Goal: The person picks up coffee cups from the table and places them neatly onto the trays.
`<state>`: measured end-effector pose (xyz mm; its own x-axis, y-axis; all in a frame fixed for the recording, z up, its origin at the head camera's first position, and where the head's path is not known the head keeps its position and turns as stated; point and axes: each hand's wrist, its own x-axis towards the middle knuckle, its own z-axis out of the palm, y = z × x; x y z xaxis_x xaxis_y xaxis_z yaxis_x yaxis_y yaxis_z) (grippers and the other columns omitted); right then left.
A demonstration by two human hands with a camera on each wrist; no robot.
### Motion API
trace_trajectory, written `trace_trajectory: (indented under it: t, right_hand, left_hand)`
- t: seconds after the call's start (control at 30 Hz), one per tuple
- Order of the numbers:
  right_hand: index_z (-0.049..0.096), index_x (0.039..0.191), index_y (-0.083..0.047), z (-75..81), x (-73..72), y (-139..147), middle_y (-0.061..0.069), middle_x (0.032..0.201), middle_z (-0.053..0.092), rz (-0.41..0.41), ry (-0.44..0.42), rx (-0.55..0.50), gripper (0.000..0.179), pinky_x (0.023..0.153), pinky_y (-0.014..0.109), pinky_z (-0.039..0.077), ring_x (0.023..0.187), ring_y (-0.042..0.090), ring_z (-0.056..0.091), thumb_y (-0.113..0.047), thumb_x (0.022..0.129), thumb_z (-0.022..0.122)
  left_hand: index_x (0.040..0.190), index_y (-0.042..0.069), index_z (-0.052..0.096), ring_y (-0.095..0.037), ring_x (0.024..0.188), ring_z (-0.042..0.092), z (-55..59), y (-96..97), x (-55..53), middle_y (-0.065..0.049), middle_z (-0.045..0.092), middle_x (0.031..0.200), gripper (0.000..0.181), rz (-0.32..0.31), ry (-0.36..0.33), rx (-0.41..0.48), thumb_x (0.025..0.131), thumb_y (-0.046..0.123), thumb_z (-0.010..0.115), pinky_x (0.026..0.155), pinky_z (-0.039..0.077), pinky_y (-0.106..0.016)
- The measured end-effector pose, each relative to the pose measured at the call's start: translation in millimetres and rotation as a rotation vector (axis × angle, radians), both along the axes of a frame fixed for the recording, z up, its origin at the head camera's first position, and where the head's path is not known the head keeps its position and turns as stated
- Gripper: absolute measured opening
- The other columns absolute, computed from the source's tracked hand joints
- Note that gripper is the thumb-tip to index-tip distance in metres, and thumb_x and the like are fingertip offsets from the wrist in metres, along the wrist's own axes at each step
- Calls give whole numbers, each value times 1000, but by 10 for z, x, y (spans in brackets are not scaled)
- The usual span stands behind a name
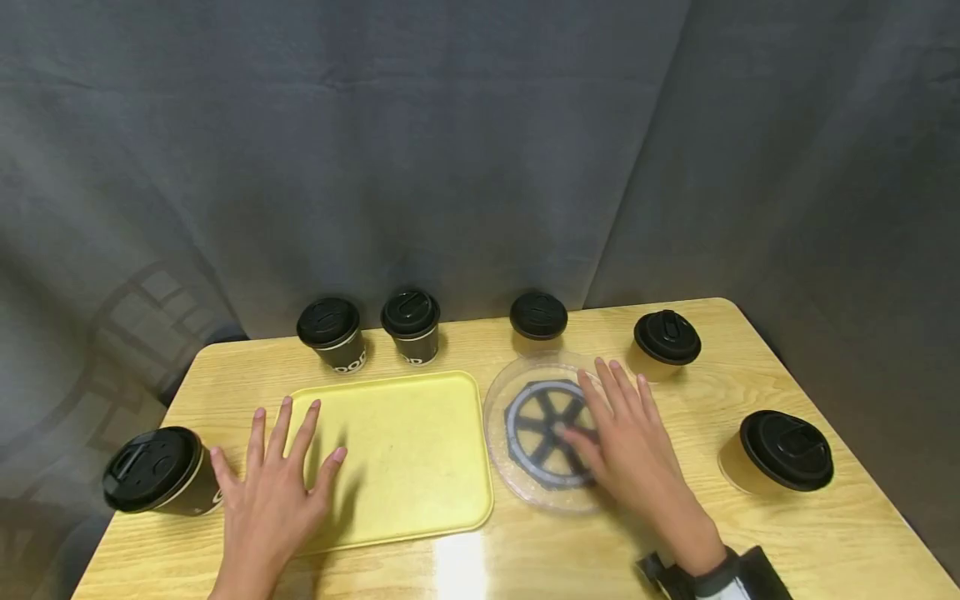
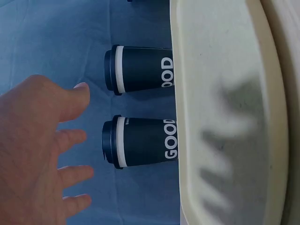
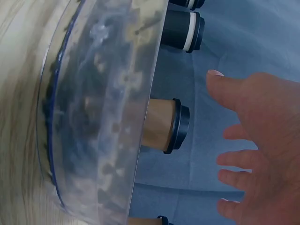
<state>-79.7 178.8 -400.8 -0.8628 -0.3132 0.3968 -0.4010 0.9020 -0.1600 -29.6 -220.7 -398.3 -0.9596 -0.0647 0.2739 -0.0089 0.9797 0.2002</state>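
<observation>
My left hand (image 1: pixel 273 508) hovers with spread fingers over the left end of a yellow tray (image 1: pixel 405 450), casting a shadow on it. Nothing is in its grasp. Over the right side of a round clear plastic turntable (image 1: pixel 498 467) with a dark spoked base, my right hand (image 1: pixel 637 450) is held with fingers extended and holds nothing. In the left wrist view, two black paper cups (image 2: pixel 147 70) with black lids and white lettering stand beyond the tray. A brown cup (image 3: pixel 159 124) with a black lid shows past the turntable in the right wrist view.
Another black cup (image 1: pixel 180 475) stands at the table's left edge. Two black cups (image 1: pixel 345 350) line the back left. Brown lidded cups stand at the back (image 1: pixel 538 340), back right (image 1: pixel 652 362) and right side (image 1: pixel 738 467). A grey curtain (image 1: pixel 450 167) hangs behind the wooden table (image 1: pixel 787 358).
</observation>
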Motion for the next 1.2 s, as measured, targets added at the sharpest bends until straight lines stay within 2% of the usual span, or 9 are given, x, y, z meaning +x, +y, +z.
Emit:
trace_trajectory:
  t: [0.23, 0.47, 0.57, 0.7, 0.77, 0.93, 1.2]
  right_hand:
    - [40, 148, -8, -3, 22, -42, 21, 157, 29, 5, -10, 8, 77, 125, 50, 4, 145, 42, 28, -43, 86, 69]
    - [39, 148, -9, 10, 31, -92, 21, 157, 30, 20, -6, 29, 79, 118, 61, 18, 144, 41, 29, -42, 84, 71]
    - [39, 148, -9, 6, 34, -106, 20, 157, 29, 26, -10, 37, 79, 118, 61, 19, 145, 40, 28, -47, 86, 67]
    - [40, 148, -9, -8, 42, -120, 20, 157, 29, 30, -10, 35, 75, 119, 60, 19, 144, 41, 28, -56, 91, 54]
    - [40, 147, -9, -14, 51, -133, 19, 157, 29, 31, -13, 38, 75, 118, 60, 19, 144, 40, 29, -57, 92, 54]
    - [37, 149, -11, -1, 73, -185, 18, 157, 29, 30, -53, 39, 78, 120, 59, 16, 145, 40, 27, -48, 87, 66]
    - [46, 144, -8, 4, 91, -247, 20, 155, 33, 51, -33, 32, 74, 117, 61, 20, 144, 40, 31, -46, 84, 70]
  left_hand:
    - [152, 26, 33, -42, 149, 16, 22, -14, 16, -15, 30, 159, 65, 5, 1, -4, 96, 54, 48, 105, -4, -82]
    - [152, 25, 33, -44, 148, 18, 43, -33, 28, -16, 29, 159, 65, 10, 0, -11, 95, 54, 49, 106, -5, -81]
    - [152, 25, 33, -45, 147, 19, 50, -36, 33, -16, 29, 158, 66, 12, 5, -12, 95, 55, 49, 106, -6, -80]
    - [152, 26, 33, -45, 147, 20, 69, -36, 39, -17, 30, 158, 66, 10, 15, -15, 95, 55, 49, 107, -5, -80]
    - [152, 25, 33, -45, 147, 20, 80, -35, 40, -17, 31, 158, 66, 10, 19, -17, 95, 55, 50, 107, -4, -80]
    - [151, 25, 35, -45, 146, 21, 101, -42, 45, -18, 33, 157, 66, 14, 30, -21, 95, 55, 51, 106, -2, -81]
    - [152, 24, 33, -43, 148, 17, 140, -61, 53, -19, 31, 157, 66, 25, 29, -20, 95, 53, 51, 107, -5, -80]
